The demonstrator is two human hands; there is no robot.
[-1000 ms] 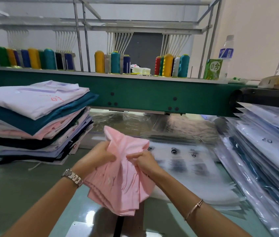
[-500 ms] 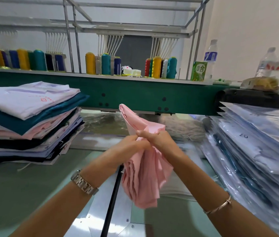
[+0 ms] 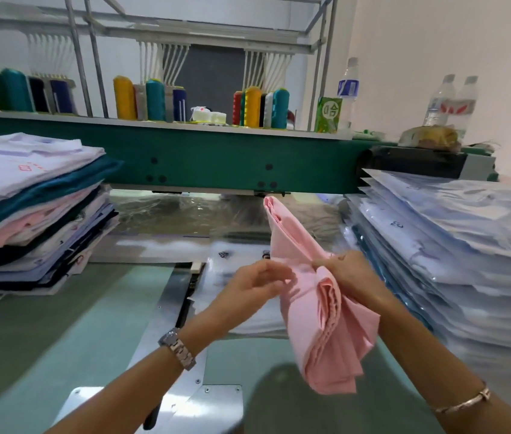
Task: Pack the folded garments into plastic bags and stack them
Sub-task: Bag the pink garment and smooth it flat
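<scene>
1. Far left: pile of folded garments on desk, unbagged, white on top, teal + pink below. Plenty left to pack, so task prob. mid-way.
2. left hand: centre, fingers loosely curled, tips at pink garment's left edge. Blurred, can't tell if pinching or just touching.
3. pink garment: centre-right, held up off desk, tilted, one end pointing far, layers fanning out at near end. Not in a bag yet.
4. right hand: fingers curled round garment's middle, firm grip, carrying its weight.
5. plastic bags: clear, flat on desk just beyond + under hands, small print marks.
6. Right: tall stack of bagged garments.
7. Step (my read): readying the garment for bagging. Next needs: square up the fold, free one hand to open a bag mouth, slide garment in w/o bunching, then onto the right stack.
</scene>
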